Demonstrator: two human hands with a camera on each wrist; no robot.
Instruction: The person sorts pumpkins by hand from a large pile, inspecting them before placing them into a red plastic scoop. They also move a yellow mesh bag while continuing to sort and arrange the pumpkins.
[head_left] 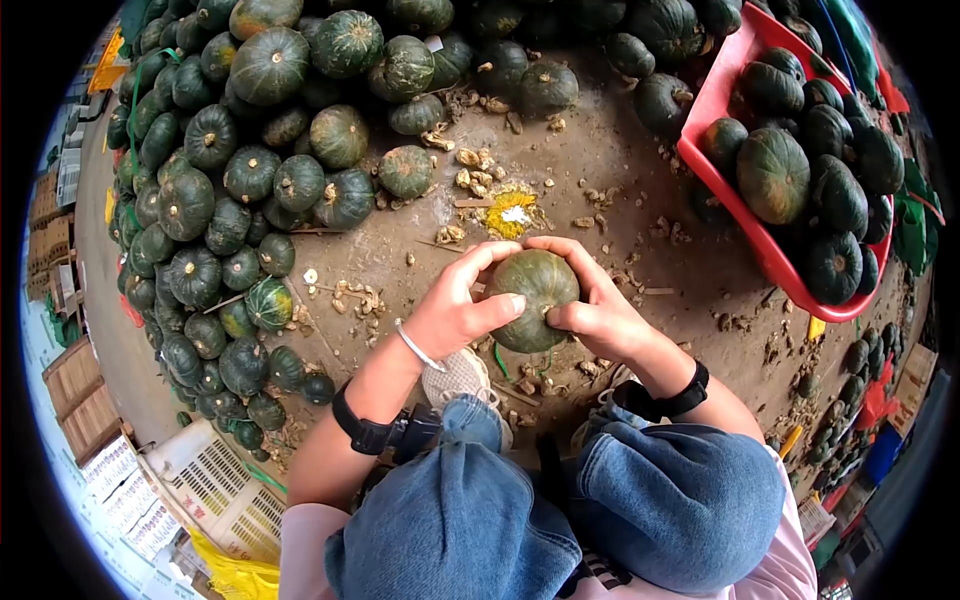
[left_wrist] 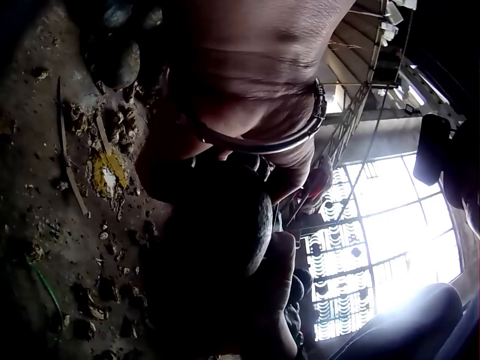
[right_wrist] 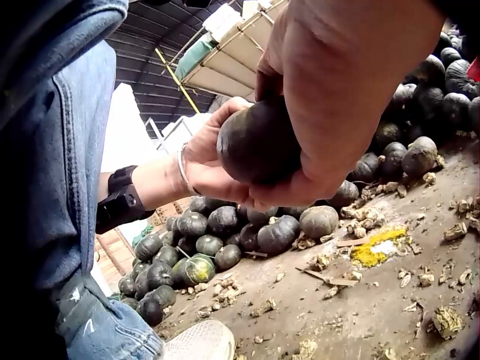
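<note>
A round dark green pumpkin (head_left: 538, 298) is held between both hands in front of the knees, above the dirt floor. My left hand (head_left: 468, 300) grips its left side, thumb lying on top near the stem. From the right, my right hand (head_left: 603, 312) holds it with the thumb by the stem and fingers curled round the far side. In the right wrist view the pumpkin (right_wrist: 260, 142) shows dark between the two hands, clear of the floor. The left wrist view shows it only as a dark shape under the left hand (left_wrist: 232, 127).
A large heap of pumpkins (head_left: 190, 200) fills the left and back. At the right stands a red tub (head_left: 735, 215) loaded with pumpkins. Dry stems and a smashed yellow patch (head_left: 507, 222) lie on the floor. A white plastic crate (head_left: 205, 480) sits at lower left.
</note>
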